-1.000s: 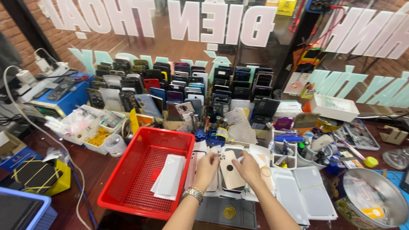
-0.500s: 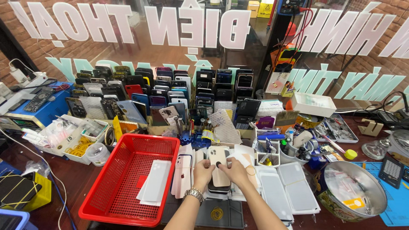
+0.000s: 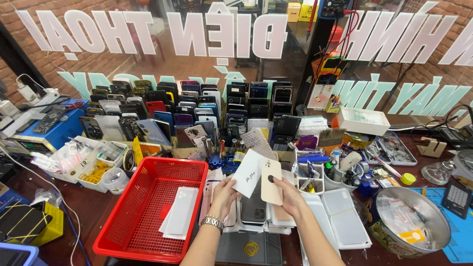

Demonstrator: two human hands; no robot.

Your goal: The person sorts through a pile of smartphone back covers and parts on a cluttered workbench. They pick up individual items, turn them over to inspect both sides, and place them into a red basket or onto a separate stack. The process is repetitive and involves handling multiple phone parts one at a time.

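Both forearms are cut off by the lower edge of the view, and the phones and flat parts stacked on the counter beneath the hands are partly hidden by them. The left hand, with a metal watch at the wrist, pinches the lower corner of a white paper slip bearing small handwriting; the right hand grips a cream phone back panel by its lower edge, held upright just beside the slip and above the stack. Large pale letters run mirrored across the glass window behind. To the left sits a red mesh basket holding a few white rectangular sleeves. A white open box stands at the right rear, a round metal tin with plastic bags and a yellow tag lies at the right, and white trays sit between it and the hands. Rows of upright phones fill the back.
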